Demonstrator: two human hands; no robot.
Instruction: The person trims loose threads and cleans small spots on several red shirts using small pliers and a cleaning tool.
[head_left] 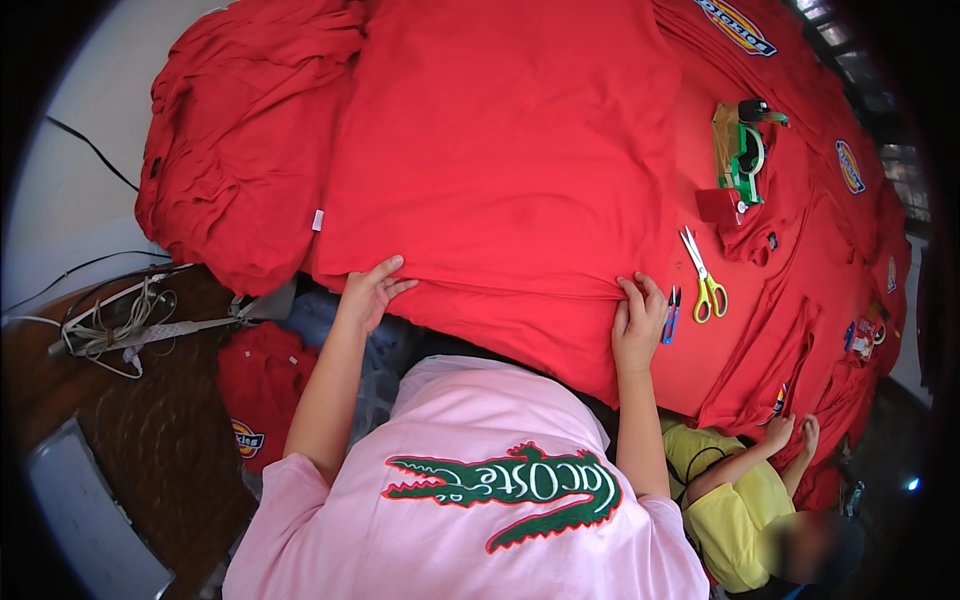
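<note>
1 head-worn fisheye view, looking steeply down, close over the table [60, 150] of red shirts [510, 150], edges bent.

- Shirt [510, 170] under both hands: plain red.
- Heaped garments [235, 150]: same red.
- Scissors [705, 280]: yellow-green handles.
- Tape dispenser [745, 150]: green.
- Wearer's own shirt [450, 540]: pink, green crocodile motif edged red.
- Neighbour's shirt [735, 510]: yellow.

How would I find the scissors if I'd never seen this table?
Start at the big table covered in red shirts. Go to the person's right hand at the near edge; the scissors lie just right of it, closed, on the red cloth. Their yellow-green handles set them apart from the small blue snips beside the hand.
</note>
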